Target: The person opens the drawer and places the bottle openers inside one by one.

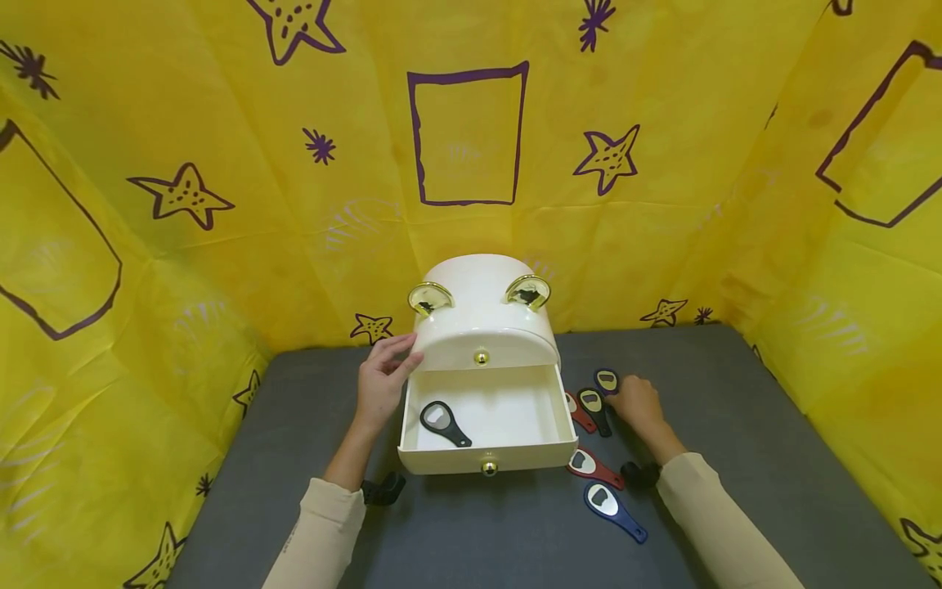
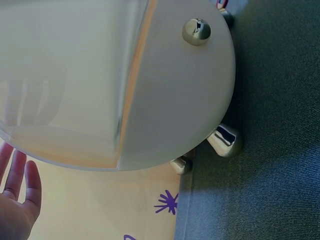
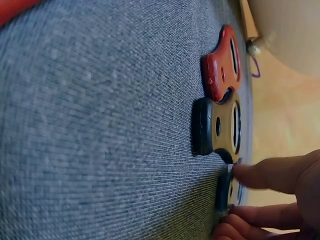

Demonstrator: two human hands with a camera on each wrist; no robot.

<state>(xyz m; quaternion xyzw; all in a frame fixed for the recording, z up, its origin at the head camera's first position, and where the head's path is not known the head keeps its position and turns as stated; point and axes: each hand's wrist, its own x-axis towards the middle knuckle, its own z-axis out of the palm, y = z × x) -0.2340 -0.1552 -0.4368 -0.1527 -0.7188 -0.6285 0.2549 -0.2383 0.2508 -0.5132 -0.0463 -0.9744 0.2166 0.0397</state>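
Observation:
A white rounded cabinet [image 1: 482, 315] with gold ear-like trims stands on the table, its lower drawer [image 1: 486, 460] pulled out. Inside the drawer lies a black bottle opener [image 1: 445, 421]. My left hand [image 1: 379, 388] rests its fingertips against the cabinet's left side, fingers fairly straight. To the right of the cabinet, my right hand [image 1: 640, 405] pinches the handle of a dark blue bottle opener [image 1: 607, 379] between thumb and fingers, low over the table. Next to it lie a black-and-gold bottle opener [image 3: 222, 125] and a red bottle opener [image 3: 222, 65].
Nearer the front, another red bottle opener [image 1: 596, 467] and a blue bottle opener [image 1: 616, 512] lie right of the drawer. The dark grey table [image 1: 500, 540] is enclosed by yellow patterned cloth [image 1: 471, 229] at the back and sides.

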